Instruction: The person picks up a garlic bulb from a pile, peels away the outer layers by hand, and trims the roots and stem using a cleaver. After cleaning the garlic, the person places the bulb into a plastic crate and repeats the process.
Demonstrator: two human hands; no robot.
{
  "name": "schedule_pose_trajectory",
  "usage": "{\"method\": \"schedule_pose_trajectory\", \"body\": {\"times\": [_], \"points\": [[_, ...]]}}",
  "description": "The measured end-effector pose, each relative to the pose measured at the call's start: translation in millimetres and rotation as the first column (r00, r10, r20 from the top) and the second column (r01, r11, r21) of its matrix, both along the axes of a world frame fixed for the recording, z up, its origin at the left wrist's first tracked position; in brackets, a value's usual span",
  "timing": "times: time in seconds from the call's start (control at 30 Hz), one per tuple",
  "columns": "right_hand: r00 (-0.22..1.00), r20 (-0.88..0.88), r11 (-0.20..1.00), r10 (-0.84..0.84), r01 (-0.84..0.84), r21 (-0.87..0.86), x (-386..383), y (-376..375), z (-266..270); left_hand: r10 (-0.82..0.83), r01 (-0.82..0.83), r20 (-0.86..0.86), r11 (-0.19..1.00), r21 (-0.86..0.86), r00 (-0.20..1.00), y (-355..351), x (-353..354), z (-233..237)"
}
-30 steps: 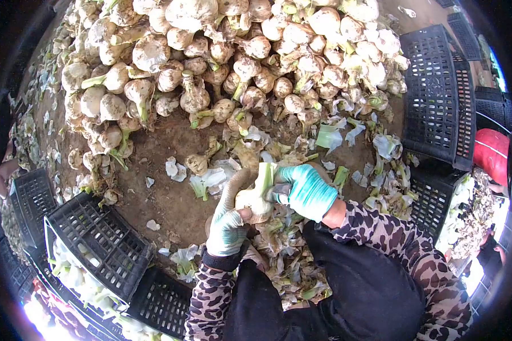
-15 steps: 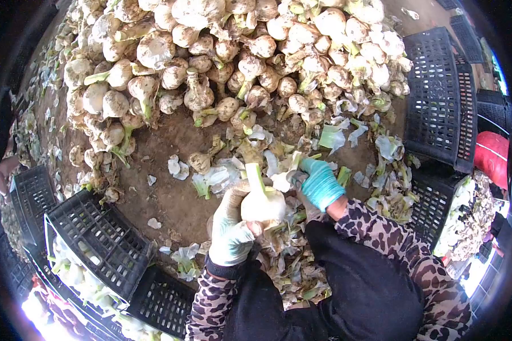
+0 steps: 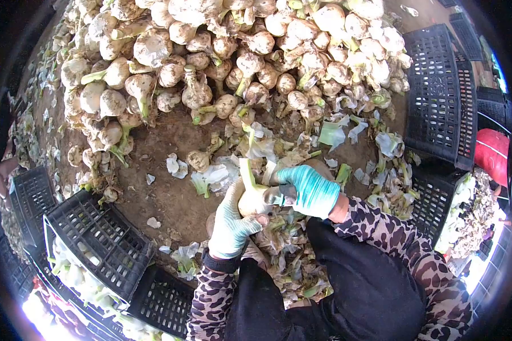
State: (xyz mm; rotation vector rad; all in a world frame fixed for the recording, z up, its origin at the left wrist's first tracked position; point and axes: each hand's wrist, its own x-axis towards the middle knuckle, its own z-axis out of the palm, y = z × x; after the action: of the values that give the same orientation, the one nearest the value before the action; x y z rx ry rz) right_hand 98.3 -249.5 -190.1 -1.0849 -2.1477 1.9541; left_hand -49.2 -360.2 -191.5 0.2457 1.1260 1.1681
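The bulb [image 3: 255, 200], pale and round with its green stalk pointing up and away, sat low in the middle of the view, just above the person's lap and between both gloved hands. The left hand [image 3: 231, 223] cupped it from below and from the left, fingers curled shut around its underside. The right hand [image 3: 310, 191], in a teal glove, pressed in from the right with its fingers closed against the bulb's side. Whether it also gripped a small tool there could not be told.

Under the hands lay a heap of peelings [image 3: 293, 258], spreading onto the bare dirt ground [image 3: 170, 202]. Beyond that rose a big pile of unpeeled bulbs [image 3: 233, 57]. A black crate [image 3: 99, 238] stood to the left, and more black crates [image 3: 438, 96] stood to the right.
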Motion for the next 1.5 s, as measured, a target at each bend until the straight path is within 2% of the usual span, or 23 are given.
{"method": "schedule_pose_trajectory", "body": {"times": [0.07, 0.13, 0.17, 0.2, 0.27, 0.3, 0.4, 0.43, 0.5, 0.53, 0.6, 0.7, 0.77, 0.9, 1.0, 1.03, 1.13, 1.17, 1.2, 1.27, 1.3, 1.4, 1.5], "points": [[0.997, 0.004, 0.997, 0.078, -0.078, 0.016, 3.7, 2.2, -3.2, -0.030, 0.033, 0.054, 0.998, -0.052, 0.998, 1.3, -4.0, 1.8], [0.995, -0.031, 0.977, -0.095, 0.087, -0.195, 5.9, 0.6, -5.3, 0.038, -0.042, 0.183, 0.999, 0.018, 0.982, 0.6, -6.1, 1.4], [0.974, -0.013, 0.883, -0.225, 0.199, -0.425, 7.0, 0.0, -1.7, 0.026, -0.027, 0.200, 1.000, 0.001, 0.979, 1.2, -6.5, 4.0], [0.975, -0.011, 0.883, -0.224, 0.198, -0.426, 3.2, 3.6, 5.2, 0.028, -0.028, 0.201, 1.000, 0.000, 0.979, 1.6, -6.3, 3.5], [0.994, 0.021, 0.979, 0.109, -0.104, -0.174, -5.6, 12.5, 18.0, -0.002, -0.008, 0.278, 0.999, 0.036, 0.961, 2.8, -5.1, 2.2], [0.986, -0.039, 0.987, 0.160, -0.160, 0.008, -5.2, 6.8, 10.1, -0.013, 0.001, 0.352, 0.999, 0.033, 0.936, 1.1, -5.8, 0.8], [0.984, -0.125, 0.987, 0.123, -0.134, -0.084, 1.8, 6.9, 6.6, 0.036, -0.061, 0.409, 0.997, 0.047, 0.912, 6.7, -3.0, 4.5], [0.997, -0.061, 0.928, 0.046, -0.065, -0.366, 4.4, 6.7, 7.1, 0.036, -0.060, 0.410, 0.997, 0.046, 0.911, 4.5, -4.4, 3.5], [0.992, -0.119, 0.956, 0.047, -0.079, -0.284, 7.7, 5.2, 4.2, 0.022, -0.050, 0.482, 0.998, 0.047, 0.876, -1.6, -8.6, 0.3], [0.983, -0.178, 0.976, 0.053, -0.088, -0.197, 7.3, 5.1, 4.3, 0.023, -0.051, 0.482, 0.998, 0.046, 0.876, -2.7, -8.7, -0.3], [0.984, -0.177, 0.957, 0.026, -0.075, -0.279, 6.3, 6.2, 11.0, 0.032, -0.037, 0.464, 0.999, 0.002, 0.885, -4.1, -9.4, -0.7], [0.996, -0.045, 0.951, 0.080, -0.090, -0.296, 6.5, 5.3, 11.4, 0.005, -0.015, 0.422, 1.000, 0.019, 0.906, -3.8, -11.3, 0.9], [0.969, -0.239, 0.978, -0.064, 0.013, -0.208, 11.6, 0.7, 4.4, -0.008, -0.004, 0.367, 0.999, 0.032, 0.930, -2.0, -12.3, 0.5], [0.970, -0.241, 0.955, -0.014, -0.059, -0.292, 5.5, -2.3, 7.7, 0.027, -0.060, 0.193, 0.983, 0.172, 0.981, -2.1, -3.1, -6.9], [0.971, -0.191, 0.984, -0.147, 0.124, -0.125, 1.7, -13.6, 1.9, 0.001, -0.011, 0.088, 0.994, 0.111, 0.996, -1.5, -5.6, -4.4], [0.994, 0.112, 0.975, 0.015, 0.010, -0.220, -3.1, 2.9, 26.6, -0.012, 0.009, 0.037, 0.997, 0.079, 0.999, -1.9, -5.6, -4.0], [0.990, 0.128, 0.950, -0.065, 0.101, -0.295, -1.2, 1.5, 27.2, 0.058, -0.067, 0.181, 0.997, 0.044, 0.982, -8.3, -3.1, -6.0], [0.977, 0.159, 0.853, -0.143, 0.203, -0.481, -2.2, 3.2, 30.3, 0.075, -0.093, 0.206, 0.993, 0.076, 0.976, -9.5, -1.6, -7.6], [0.977, 0.158, 0.853, -0.142, 0.202, -0.482, -2.6, 2.9, 31.8, 0.076, -0.093, 0.204, 0.993, 0.075, 0.976, -10.9, -1.0, -9.5], [0.968, 0.143, 0.931, -0.207, 0.240, -0.276, -2.8, 1.7, 33.5, 0.083, -0.098, 0.182, 0.992, 0.077, 0.980, -12.7, -0.3, -12.4], [0.989, 0.091, 0.982, -0.120, 0.105, 0.158, 0.7, 0.2, 26.4, 0.084, -0.100, 0.182, 0.992, 0.076, 0.980, -11.0, -0.9, -10.8], [0.989, -0.134, 0.950, -0.067, 0.104, 0.295, 0.0, 0.2, 15.6, 0.047, -0.054, 0.135, 0.997, 0.049, 0.990, -4.0, -2.1, -3.6], [0.990, -0.140, 0.898, -0.025, 0.083, 0.432, -5.3, -1.8, 13.8, -0.070, 0.070, -0.079, 0.998, -0.001, 0.994, -0.6, -1.1, -0.6]]}}
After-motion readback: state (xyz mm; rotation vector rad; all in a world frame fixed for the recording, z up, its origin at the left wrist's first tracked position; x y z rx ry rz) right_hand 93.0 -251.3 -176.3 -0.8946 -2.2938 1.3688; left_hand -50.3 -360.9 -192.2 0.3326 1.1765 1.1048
